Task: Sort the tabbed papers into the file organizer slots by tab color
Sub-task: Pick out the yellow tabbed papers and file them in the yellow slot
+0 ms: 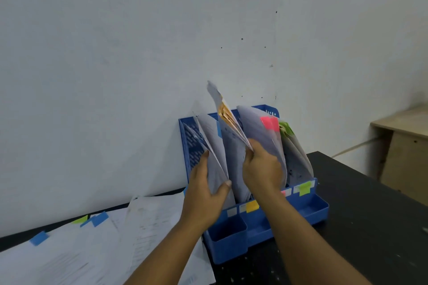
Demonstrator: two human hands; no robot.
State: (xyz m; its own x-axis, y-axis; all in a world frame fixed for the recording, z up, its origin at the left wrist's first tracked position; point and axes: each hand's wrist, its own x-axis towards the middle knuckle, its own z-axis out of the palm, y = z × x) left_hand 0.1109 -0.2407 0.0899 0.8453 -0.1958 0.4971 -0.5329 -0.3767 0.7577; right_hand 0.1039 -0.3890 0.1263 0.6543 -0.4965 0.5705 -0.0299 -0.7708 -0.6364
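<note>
A: What is the file organizer (310, 211) made of?

B: Blue plastic, with a perforated side wall at centre left of the frame and small open trays along its front. Colour labels sit on the front lip: yellow (252, 206) at centre, green (304, 188) further right.

A: And the papers?

B: Thin white sheets, curling and leaning in the slots. Pink tabs (269, 123) and green tabs (285, 127) stick up at the right of the organizer. The right hand (262, 169) pinches a sheaf with orange tabs (225, 112) over the middle slot. The left hand (205, 188) grips the papers in the left slot (212, 143), thumb in front, fingers behind.

A: What is around it?

B: A loose pile of papers (97, 247) with blue tabs (99, 218) lies at lower left, on a black table (375, 227). A white wall (115, 53) stands close behind the organizer. A wooden cabinet (407, 155) sits at the right edge.

A: Any open room?

B: Bare table stretches to the right of the organizer.
</note>
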